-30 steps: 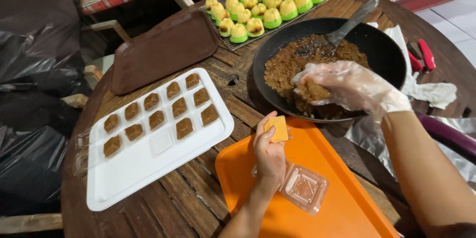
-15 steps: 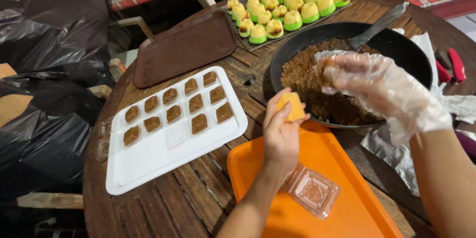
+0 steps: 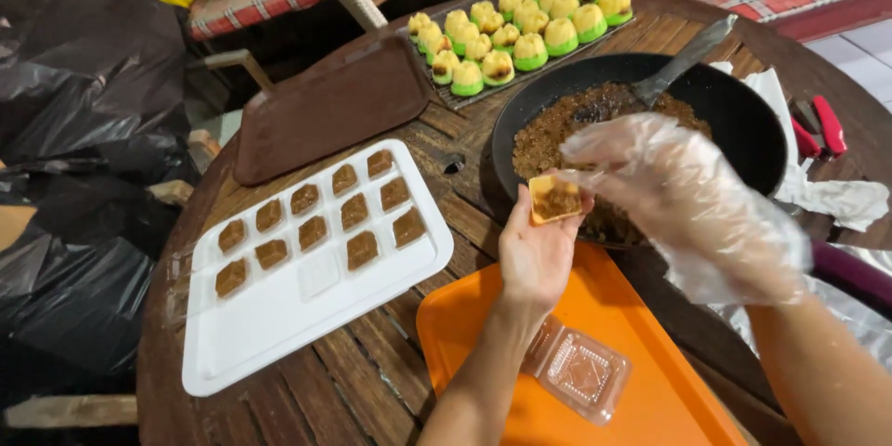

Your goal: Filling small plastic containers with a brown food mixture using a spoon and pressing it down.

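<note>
The left hand (image 3: 537, 255), bare, rises palm up at the near rim of the black pan (image 3: 743, 116), its fingertips pinching a small square pastry shell (image 3: 555, 199) that already carries a dab of brown filling. The right hand (image 3: 692, 200), in a loose clear plastic glove, hangs over the near half of the pan with its fingers drawn together and touching the shell's right edge; the crumpled glove hides whether they hold any filling. The pan is full of crumbly brown filling (image 3: 567, 125), and a metal spatula (image 3: 678, 63) leans in it with the handle pointing toward the pan's far rim. Just on the near side of the pan lies an orange tray (image 3: 641, 334), and on it a clear plastic case (image 3: 578, 373), below the left wrist. Left of the pan sits a white tray (image 3: 279, 334) holding ten filled brown squares (image 3: 355, 211) in two rows. Beyond that, also left of the pan, lies a brown tray (image 3: 325, 111). Behind the pan, a dark tray holds yellow-and-green cakes (image 3: 520, 28). Red-handled scissors (image 3: 822, 130) lie on white paper to the pan's right.
</note>
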